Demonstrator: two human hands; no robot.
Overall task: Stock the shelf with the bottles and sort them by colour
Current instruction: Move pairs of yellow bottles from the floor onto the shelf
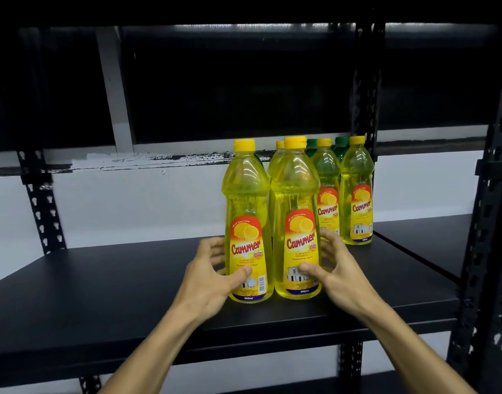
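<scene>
1. Where the two forearms reach in from the bottom edge, the left hand (212, 275) wraps the lower part of the front-left yellow bottle (247, 223), thumb across the label and fingers curled round its left side.
2. Beside it, the right hand (336, 270) grips the front-right yellow bottle (296, 220) in the same way, thumb on the lower label and fingers curled round its right side.
3. Both held bottles stand upright on the black shelf board (102, 294), near its front edge, just beside each other with a narrow gap between them; both have yellow caps and red-and-yellow "Cammer Lemon" labels facing the camera.
4. Directly behind the front-right bottle, another yellow cap (280, 144) shows, its bottle mostly hidden.
5. Farther back and to the right stand two more yellow bottles, one at (328, 191) and one at (357, 194), upright and close together.
6. Behind that pair, two green caps (311, 143) (341, 141) rise above them; their bottles are largely hidden.
7. At the right end of the group a black perforated upright (363, 89) rises, and a white wall (130, 206) lies behind the shelf.
</scene>
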